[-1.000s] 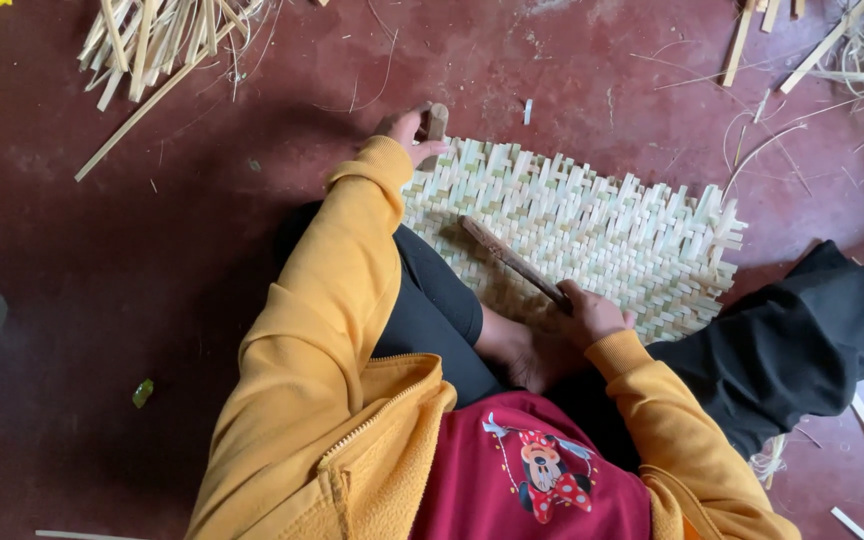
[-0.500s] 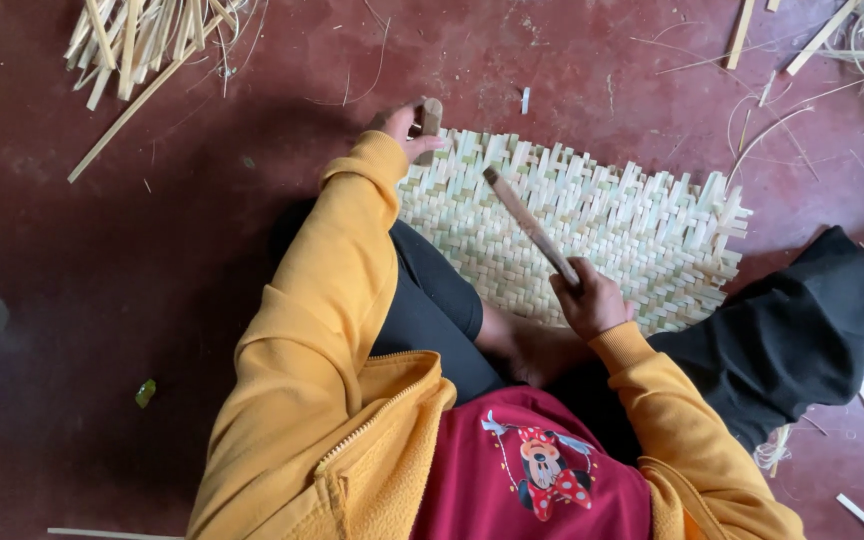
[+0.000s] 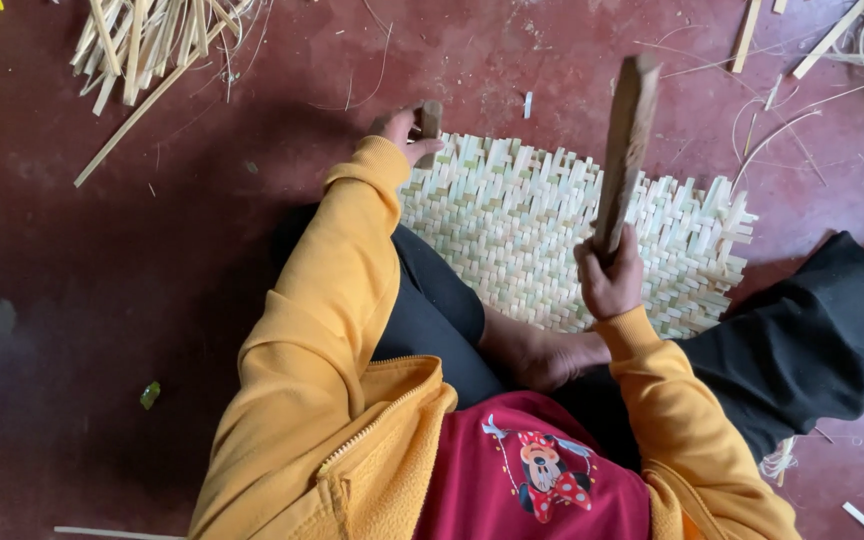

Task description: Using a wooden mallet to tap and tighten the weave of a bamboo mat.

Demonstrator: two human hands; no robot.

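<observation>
A pale woven bamboo mat (image 3: 542, 235) lies on the dark red floor in front of me. My left hand (image 3: 399, 133) grips a small brown wooden block (image 3: 431, 119) pressed against the mat's far left edge. My right hand (image 3: 609, 277) is closed around the handle of a long dark wooden stick (image 3: 625, 145), which points up and away above the mat. My yellow sleeves and black trousers cover the mat's near edge.
A heap of bamboo strips (image 3: 147, 40) lies at the top left. More loose strips (image 3: 812, 40) are scattered at the top right. A small green scrap (image 3: 149, 395) sits on the floor at the left.
My right hand has lifted the stick from lying low across the mat to standing raised above it. The left hand and block have stayed at the mat's edge.
</observation>
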